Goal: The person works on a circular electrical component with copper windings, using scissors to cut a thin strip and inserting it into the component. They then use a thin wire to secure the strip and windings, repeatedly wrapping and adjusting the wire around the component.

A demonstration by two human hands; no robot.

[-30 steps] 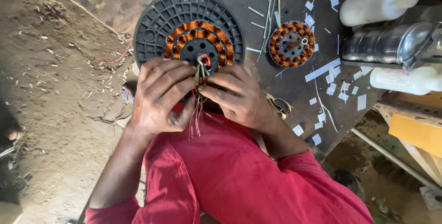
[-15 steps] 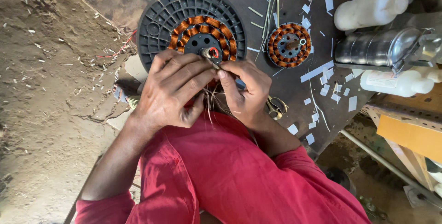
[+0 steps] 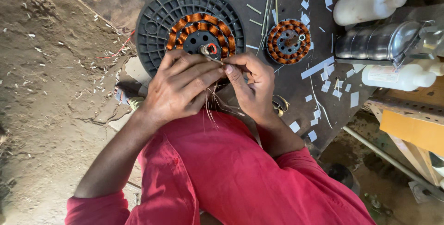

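A dark round fan motor housing [image 3: 157,17] holds a ring of copper windings [image 3: 199,21] around a central shaft. My left hand [image 3: 182,88] lies over the near part of the windings, fingers closed on thin copper wire ends. My right hand [image 3: 252,84] meets it from the right, pinching the same loose copper wires [image 3: 210,104] just below the shaft. Strands hang down between both hands toward my red clothing. A second, smaller copper-wound stator [image 3: 289,41] sits on the dark board to the right.
White paper strips [image 3: 317,67] and thin sticks litter the dark work board [image 3: 296,86]. Two white plastic bottles [image 3: 367,4] and a shiny metal can [image 3: 377,42] lie at the upper right. A wooden frame [image 3: 416,128] stands right. Dirt floor [image 3: 51,81] spreads left.
Both hands have shifted slightly up toward the motor's centre. My right hand's fingers now pinch the wires closer to the shaft, and the loose strands hang lower between the hands.
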